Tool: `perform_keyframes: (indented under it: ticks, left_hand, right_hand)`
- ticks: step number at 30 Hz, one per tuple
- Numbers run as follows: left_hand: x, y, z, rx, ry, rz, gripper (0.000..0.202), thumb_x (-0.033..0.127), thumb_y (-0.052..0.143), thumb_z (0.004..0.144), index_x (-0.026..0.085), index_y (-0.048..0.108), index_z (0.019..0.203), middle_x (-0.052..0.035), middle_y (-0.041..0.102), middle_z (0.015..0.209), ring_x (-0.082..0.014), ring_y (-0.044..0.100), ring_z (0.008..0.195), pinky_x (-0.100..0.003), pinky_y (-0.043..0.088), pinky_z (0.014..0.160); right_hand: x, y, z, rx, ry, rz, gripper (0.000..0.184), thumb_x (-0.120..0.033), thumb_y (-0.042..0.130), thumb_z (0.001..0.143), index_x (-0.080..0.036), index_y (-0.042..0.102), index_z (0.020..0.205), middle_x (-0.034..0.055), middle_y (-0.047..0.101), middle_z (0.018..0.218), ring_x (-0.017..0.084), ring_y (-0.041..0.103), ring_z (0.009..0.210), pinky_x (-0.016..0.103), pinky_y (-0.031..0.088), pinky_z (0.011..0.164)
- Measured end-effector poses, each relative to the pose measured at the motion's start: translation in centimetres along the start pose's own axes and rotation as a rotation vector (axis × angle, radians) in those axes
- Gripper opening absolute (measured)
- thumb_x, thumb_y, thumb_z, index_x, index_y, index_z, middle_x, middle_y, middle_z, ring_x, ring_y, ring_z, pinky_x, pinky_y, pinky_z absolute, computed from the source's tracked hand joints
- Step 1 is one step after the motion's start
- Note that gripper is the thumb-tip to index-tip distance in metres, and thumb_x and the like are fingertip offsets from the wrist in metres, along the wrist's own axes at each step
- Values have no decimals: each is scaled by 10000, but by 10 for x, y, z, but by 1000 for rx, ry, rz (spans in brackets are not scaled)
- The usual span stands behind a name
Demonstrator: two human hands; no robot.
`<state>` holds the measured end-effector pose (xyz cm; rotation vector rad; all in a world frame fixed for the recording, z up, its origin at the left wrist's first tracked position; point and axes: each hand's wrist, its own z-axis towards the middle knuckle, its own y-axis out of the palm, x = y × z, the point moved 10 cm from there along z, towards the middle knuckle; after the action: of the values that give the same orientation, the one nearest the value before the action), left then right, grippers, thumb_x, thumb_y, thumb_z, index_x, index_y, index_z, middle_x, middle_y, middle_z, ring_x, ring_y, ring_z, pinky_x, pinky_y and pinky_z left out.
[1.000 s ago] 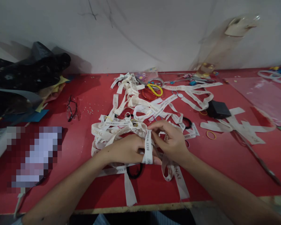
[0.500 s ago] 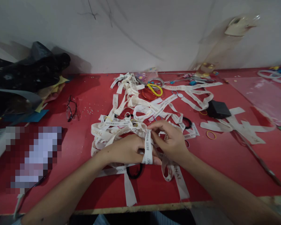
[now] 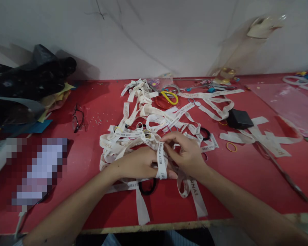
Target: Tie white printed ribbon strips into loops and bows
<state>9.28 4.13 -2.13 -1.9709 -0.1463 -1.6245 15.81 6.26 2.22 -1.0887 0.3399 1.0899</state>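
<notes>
My left hand [image 3: 136, 163] and my right hand [image 3: 184, 153] meet over the near middle of a red table [image 3: 92, 171]. Both pinch a white printed ribbon [image 3: 161, 160] that reads "BEST WISHES" and wraps upright around my left fingers. My right fingertips press its upper end. A tangle of the same white ribbon [image 3: 143, 119] spreads behind my hands. A black hair tie [image 3: 146, 188] lies just below my left hand, partly hidden under it.
Glasses [image 3: 77, 118] lie at the left, dark bags [image 3: 28, 78] at the back left. Scissors with yellow handles [image 3: 169, 96], a black box [image 3: 238, 119], rubber bands [image 3: 231, 147], cut ribbon pieces [image 3: 261, 138] and a thin rod [image 3: 282, 172] lie to the right. A wall stands behind.
My hands stay in place; the ribbon loop and my right fingertips have shifted slightly left and down.
</notes>
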Motion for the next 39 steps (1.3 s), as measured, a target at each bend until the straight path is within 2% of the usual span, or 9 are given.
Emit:
perform_keyframes:
  ticks: [10, 22, 32, 39]
  left_hand:
    - [1, -1, 0, 51, 28, 94, 294, 413, 634, 859, 161, 712, 990, -40, 715, 848, -172, 633, 853, -257, 458, 780]
    - [2, 0, -1, 31, 3, 53, 292, 428, 649, 846, 176, 721, 976, -33, 731, 882, -174, 646, 906, -239, 463, 801]
    - [1, 0, -1, 32, -7, 44, 321, 444, 638, 849, 167, 709, 995, -36, 727, 866, -163, 647, 838, -244, 466, 780]
    - [1, -1, 0, 38, 4, 38, 313, 430, 650, 843, 167, 705, 1002, -47, 725, 892, -179, 644, 903, -254, 471, 783]
  right_hand:
    - [1, 3, -1, -21, -1, 13, 194, -59, 559, 831, -224, 626, 907, -45, 681, 777, 77, 641, 679, 160, 484, 655]
    - [3, 6, -2, -45, 14, 8, 198, -62, 561, 834, -230, 627, 915, -45, 683, 796, 80, 636, 696, 166, 477, 679]
    - [4, 6, -1, -48, 35, 1, 174, -93, 552, 839, -228, 637, 910, -23, 691, 789, 108, 646, 682, 202, 497, 671]
    - [5, 6, -1, -54, 50, -6, 169, -104, 549, 835, -230, 643, 897, -16, 697, 786, 120, 649, 669, 221, 508, 661]
